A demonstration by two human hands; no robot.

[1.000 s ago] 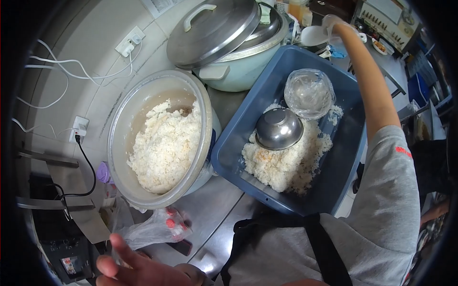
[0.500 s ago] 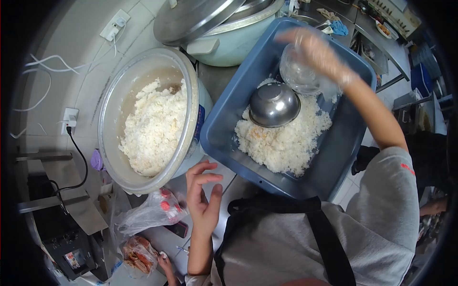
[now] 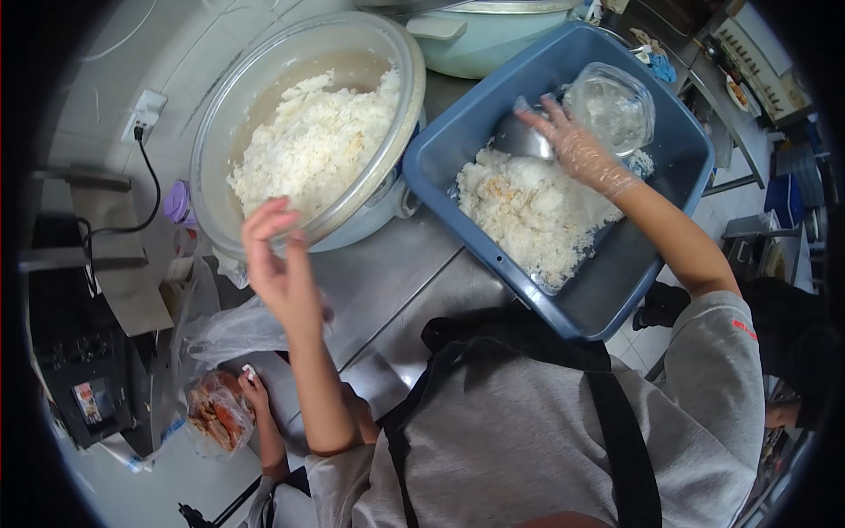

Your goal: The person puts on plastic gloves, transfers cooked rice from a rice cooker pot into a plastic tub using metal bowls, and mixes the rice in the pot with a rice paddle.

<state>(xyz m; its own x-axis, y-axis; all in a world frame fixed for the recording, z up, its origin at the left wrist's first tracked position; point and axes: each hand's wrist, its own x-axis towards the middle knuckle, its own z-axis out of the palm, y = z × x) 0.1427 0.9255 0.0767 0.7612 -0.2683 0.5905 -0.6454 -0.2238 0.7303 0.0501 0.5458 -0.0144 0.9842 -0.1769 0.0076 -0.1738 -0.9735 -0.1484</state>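
My right hand (image 3: 576,151), in a clear plastic glove, is over the blue tub (image 3: 462,211), its fingers spread and touching or just above the metal bowl (image 3: 525,139), which it partly covers. Beside it stands a clear round container (image 3: 610,107). White rice (image 3: 528,216) with an orange patch lies in the tub. Bare and raised, my left hand (image 3: 282,264) has its fingers apart and holds nothing, near the rim of the big round pot (image 3: 211,189). That pot holds a mound of rice (image 3: 308,141).
Another pale green pot (image 3: 493,42) stands behind. At the lower left, another person's hand (image 3: 253,387) is by a plastic bag of reddish-brown food (image 3: 220,418). A black appliance (image 3: 84,378) and a cable are at the left.
My right hand has come from the far counter into the blue tub, reaching the metal bowl. My left hand has risen from the bottom edge and moved left toward the round pot. The view has shifted.
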